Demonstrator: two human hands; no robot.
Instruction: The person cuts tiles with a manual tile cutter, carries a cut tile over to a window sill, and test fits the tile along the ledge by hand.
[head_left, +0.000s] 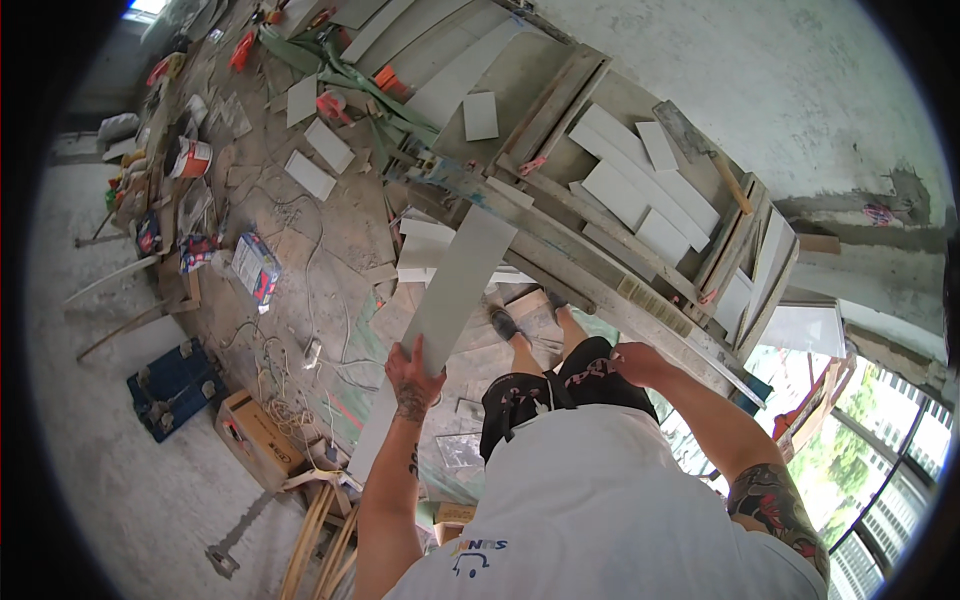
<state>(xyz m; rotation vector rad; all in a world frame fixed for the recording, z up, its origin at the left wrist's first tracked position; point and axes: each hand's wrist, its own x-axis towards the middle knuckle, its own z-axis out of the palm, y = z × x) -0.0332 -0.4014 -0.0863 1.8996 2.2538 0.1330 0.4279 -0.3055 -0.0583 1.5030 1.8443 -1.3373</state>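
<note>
My left hand grips a long pale grey tile strip by its left edge; the strip runs from low left up toward a rail-like tile cutter. My right hand is closed beside my right thigh, at the dark patterned shorts; whatever it holds, if anything, is too hidden to name. Between my feet and the cutter lie more white tile pieces. To the upper right, cut white tiles rest on a worn plank bench, with a wooden-handled tool at their far side.
The dusty floor holds loose cables, a white bucket, a printed bag, a blue toolbox, a cardboard box and wooden slats. A window is at the lower right, walls on both sides.
</note>
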